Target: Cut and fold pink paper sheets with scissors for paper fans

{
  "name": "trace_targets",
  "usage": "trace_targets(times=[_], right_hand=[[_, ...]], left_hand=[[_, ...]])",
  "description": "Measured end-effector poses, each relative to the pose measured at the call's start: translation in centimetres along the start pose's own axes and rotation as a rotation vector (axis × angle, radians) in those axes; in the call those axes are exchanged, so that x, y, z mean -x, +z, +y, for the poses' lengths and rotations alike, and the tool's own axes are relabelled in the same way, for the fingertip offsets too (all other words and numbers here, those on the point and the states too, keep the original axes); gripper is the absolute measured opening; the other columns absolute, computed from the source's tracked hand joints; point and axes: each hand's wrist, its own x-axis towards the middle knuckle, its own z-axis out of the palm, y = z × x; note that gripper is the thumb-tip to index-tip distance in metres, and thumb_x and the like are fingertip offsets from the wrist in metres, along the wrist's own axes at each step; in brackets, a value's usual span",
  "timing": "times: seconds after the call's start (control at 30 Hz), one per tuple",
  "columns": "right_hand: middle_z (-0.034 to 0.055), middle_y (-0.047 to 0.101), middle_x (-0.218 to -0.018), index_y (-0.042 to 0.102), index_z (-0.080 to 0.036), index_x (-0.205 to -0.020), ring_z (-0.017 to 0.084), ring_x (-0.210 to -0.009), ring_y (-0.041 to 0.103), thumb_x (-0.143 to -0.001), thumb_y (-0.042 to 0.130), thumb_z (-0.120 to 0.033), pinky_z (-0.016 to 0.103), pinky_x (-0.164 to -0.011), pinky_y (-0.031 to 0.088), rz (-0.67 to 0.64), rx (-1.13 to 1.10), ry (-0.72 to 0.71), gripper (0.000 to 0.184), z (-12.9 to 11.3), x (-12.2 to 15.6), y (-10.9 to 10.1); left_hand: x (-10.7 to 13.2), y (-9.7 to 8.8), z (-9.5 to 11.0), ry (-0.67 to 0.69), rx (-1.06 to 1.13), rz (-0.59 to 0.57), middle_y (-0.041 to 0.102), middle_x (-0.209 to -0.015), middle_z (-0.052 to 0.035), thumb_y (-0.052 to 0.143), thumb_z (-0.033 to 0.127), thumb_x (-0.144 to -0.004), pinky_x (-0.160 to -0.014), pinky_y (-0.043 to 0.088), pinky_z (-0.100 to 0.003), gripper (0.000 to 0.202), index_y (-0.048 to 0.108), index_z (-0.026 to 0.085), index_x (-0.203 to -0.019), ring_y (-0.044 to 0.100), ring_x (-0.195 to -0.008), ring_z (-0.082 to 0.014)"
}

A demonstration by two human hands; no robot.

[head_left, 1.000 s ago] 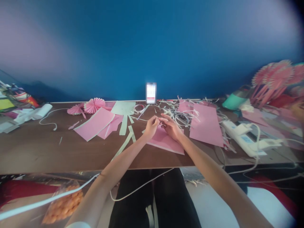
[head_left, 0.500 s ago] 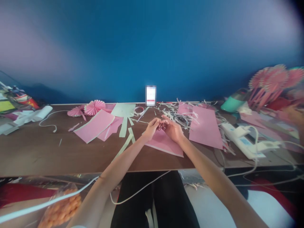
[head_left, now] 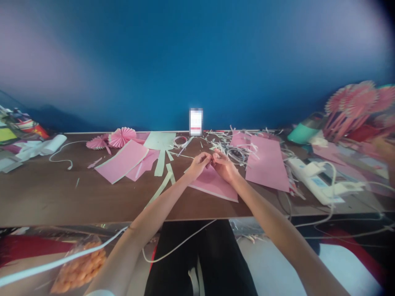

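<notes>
My left hand [head_left: 199, 165] and my right hand [head_left: 224, 165] meet above the middle of a brown wooden table [head_left: 55, 197], fingertips pinched together. Anything between the fingers is too small to make out. Just beneath both hands lies a pink paper sheet [head_left: 214, 187], and I cannot tell whether the palms touch it. Pale green paper strips [head_left: 159, 163] lie to the left of my left hand. Tangled white paper shreds [head_left: 224, 148] spread just beyond my right hand.
Pink paper fans [head_left: 121, 137] and pink sheets [head_left: 267, 163] lie on the table. A blurred phone [head_left: 196, 122] stands against the blue wall. A white power strip [head_left: 314, 181] with cables sits at right. A blurred hand-like shape [head_left: 382, 150] shows at the far right edge.
My hands have drawn slightly closer, with the fingertips now pinched together. A blurred hand-like shape has appeared at the far right edge since the oldest frame.
</notes>
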Motion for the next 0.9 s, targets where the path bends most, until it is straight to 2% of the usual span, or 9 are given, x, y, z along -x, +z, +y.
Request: trace_targets(times=[0.23,0.4,0.53,0.77,0.9], right_hand=[[-0.0034,0.045,-0.067,0.056,-0.026,-0.088,0.014,-0.068,0.047,-0.058,0.053,-0.005,0.026,-0.064,0.044,-0.056,-0.11,0.042,0.036,-0.26,0.0,-0.13],[-0.0033,0.044,-0.066,0.055,-0.027,-0.089,0.015,-0.068,0.047,-0.056,0.052,-0.008,0.028,-0.064,0.044,-0.059,-0.063,0.03,0.039,0.09,-0.2,-0.52],[-0.0024,0.045,-0.067,0.055,-0.028,-0.09,0.016,-0.071,0.049,-0.057,0.051,-0.011,0.029,-0.066,0.045,-0.032,0.008,0.039,0.038,0.32,-0.33,-0.82],[-0.0018,0.047,-0.067,0.057,-0.028,-0.09,0.017,-0.073,0.05,-0.057,0.051,-0.01,0.027,-0.065,0.047,-0.021,0.009,0.037,0.038,0.37,-0.37,-0.74],[-0.0036,0.048,-0.066,0.058,-0.027,-0.089,0.014,-0.067,0.049,-0.058,0.052,-0.007,0.026,-0.065,0.046,-0.042,0.0,0.032,0.038,0.39,-0.42,-0.6]], left_hand=[[0.43,0.56,0.21,0.026,-0.197,0.033,0.057,-0.072,-0.0006,0.063,0.035,-0.077,-0.056,0.038,-0.021,0.022,0.059,0.015,-0.083,0.048,-0.061,-0.0083],[0.56,0.84,0.44,0.06,-0.207,0.02,0.054,-0.07,0.0014,0.064,0.031,-0.075,-0.057,0.037,-0.021,0.019,0.058,0.016,-0.083,0.046,-0.061,-0.0079],[0.58,0.83,0.32,0.056,-0.227,0.031,0.054,-0.069,0.0019,0.064,0.029,-0.074,-0.057,0.036,-0.021,0.017,0.057,0.016,-0.082,0.046,-0.06,-0.0078],[0.65,0.72,0.08,0.078,-0.288,0.064,0.056,-0.072,0.0007,0.062,0.03,-0.076,-0.058,0.038,-0.021,0.016,0.056,0.016,-0.082,0.049,-0.063,-0.009],[0.7,0.38,0.03,0.075,-0.312,0.047,0.057,-0.069,0.0007,0.057,0.032,-0.081,-0.055,0.038,-0.021,0.016,0.057,0.016,-0.083,0.051,-0.06,-0.0091]])
